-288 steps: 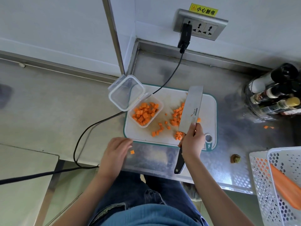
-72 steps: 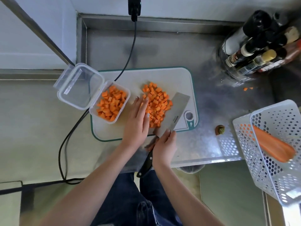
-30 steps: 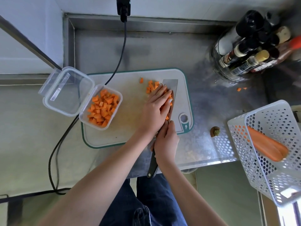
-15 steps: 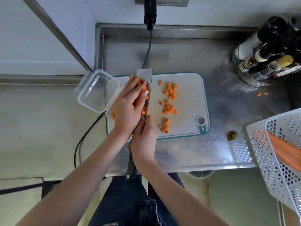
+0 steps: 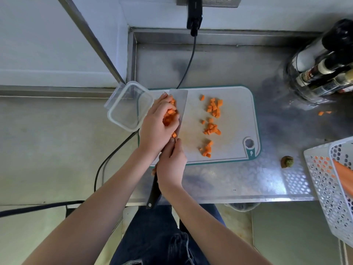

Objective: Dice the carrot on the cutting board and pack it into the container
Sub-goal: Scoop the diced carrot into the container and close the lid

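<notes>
Carrot dice (image 5: 212, 119) lie in three loose clusters down the right half of the white cutting board (image 5: 236, 115), which sits on a steel counter (image 5: 229, 180). A further batch of dice (image 5: 170, 113) is held between the left hand (image 5: 156, 127) and the flat of a cleaver blade (image 5: 181, 106) over the board's left end. Left hand: fingers curved over the cubes, pressing them against the blade face, fingertips reaching toward the blade's far end. Right hand (image 5: 172, 165): fingers curled around the knife where blade meets handle; black handle (image 5: 152, 196) sticks out behind the wrist, past the counter's near edge. Blade points away from the person, lying lengthwise along the board. Container itself is mostly hidden under the left hand; only its hinged clear lid (image 5: 129, 106) shows, open and lying off the board's left edge, just beside the hand. Cannot tell whether any cubes are dropping into the container. A black cable (image 5: 189, 60) runs from a plug (image 5: 194, 14) in a wall socket down to the board's far edge, reappearing left of the board and looping off the counter. Bottles (image 5: 324, 64) stand grouped at the far right. Two stray carrot bits (image 5: 324, 113) lie on the counter near them. A carrot stub end (image 5: 287, 161) sits right of the board. A white perforated basket (image 5: 324, 180) at the right edge holds a whole carrot (image 5: 343, 176), partly cut off by the frame. Jeans visible below the counter.
</notes>
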